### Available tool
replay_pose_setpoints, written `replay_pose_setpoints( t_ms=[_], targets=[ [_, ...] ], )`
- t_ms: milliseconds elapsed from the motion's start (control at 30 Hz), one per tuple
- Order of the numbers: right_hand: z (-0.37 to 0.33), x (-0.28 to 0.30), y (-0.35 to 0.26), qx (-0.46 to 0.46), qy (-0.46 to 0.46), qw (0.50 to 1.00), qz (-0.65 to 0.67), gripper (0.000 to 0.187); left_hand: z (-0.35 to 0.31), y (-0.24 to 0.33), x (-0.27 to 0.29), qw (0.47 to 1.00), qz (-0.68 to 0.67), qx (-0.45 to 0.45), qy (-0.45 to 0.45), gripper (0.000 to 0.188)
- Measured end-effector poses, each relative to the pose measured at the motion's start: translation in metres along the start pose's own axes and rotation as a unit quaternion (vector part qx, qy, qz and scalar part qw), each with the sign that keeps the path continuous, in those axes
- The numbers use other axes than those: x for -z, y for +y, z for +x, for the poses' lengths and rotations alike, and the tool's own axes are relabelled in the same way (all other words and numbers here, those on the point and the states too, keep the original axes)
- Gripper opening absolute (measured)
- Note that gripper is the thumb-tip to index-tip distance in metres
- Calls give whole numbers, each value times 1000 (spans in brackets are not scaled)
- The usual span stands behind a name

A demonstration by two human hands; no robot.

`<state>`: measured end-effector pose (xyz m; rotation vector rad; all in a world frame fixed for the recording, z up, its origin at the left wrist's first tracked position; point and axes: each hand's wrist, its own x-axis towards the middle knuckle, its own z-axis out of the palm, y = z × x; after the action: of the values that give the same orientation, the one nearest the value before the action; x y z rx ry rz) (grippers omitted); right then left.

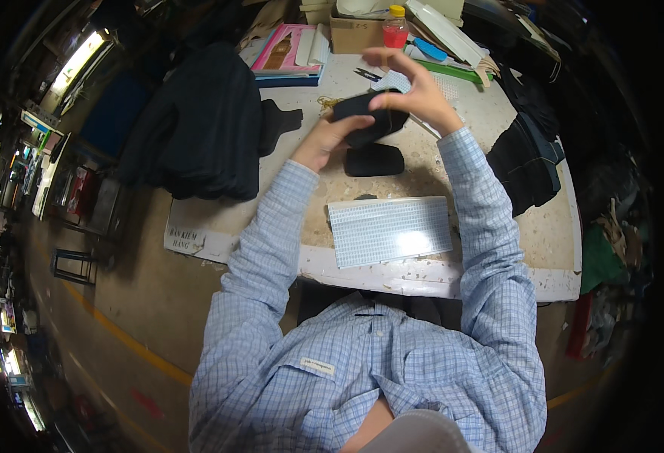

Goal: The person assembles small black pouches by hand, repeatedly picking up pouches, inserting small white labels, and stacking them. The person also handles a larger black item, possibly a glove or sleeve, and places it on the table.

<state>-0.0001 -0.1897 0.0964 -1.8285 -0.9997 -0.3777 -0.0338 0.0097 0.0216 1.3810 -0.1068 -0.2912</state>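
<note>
Over the table, my left hand (326, 140) is closed on the near left edge of a stack of black fabric pieces (364, 130), thumb on top. My right hand (420, 92) arches over the stack's far right side, fingers curved and well apart from the thumb, which is at the stack's edge. Across the right end of the stack runs a thin pale line like a rubber band. Just below it, another black rounded piece (375, 160) lies on the table. Several thin yellow bands (330, 101) lie beyond my left hand.
A tall pile of dark fabric pieces (203, 128) fills the table's left side; more dark bundles (525, 162) lie at right. Near the front edge is a printed number sheet (390, 231). Small black-handled snips (367, 74), a yellow-capped bottle (396, 29) and a cardboard box (355, 35) are behind.
</note>
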Motion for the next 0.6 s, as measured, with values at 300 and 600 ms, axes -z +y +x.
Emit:
replay_pose_setpoints(
  t_ms=[300, 600],
  targets=[
    [-47, -6, 6, -75, 55, 867, 490, 36, 12, 14, 33, 896, -421, -65, 127, 54],
    [-40, -54, 9, -150, 67, 886, 434, 67, -4, 7, 24, 930, -353, -58, -83, 61]
  ],
)
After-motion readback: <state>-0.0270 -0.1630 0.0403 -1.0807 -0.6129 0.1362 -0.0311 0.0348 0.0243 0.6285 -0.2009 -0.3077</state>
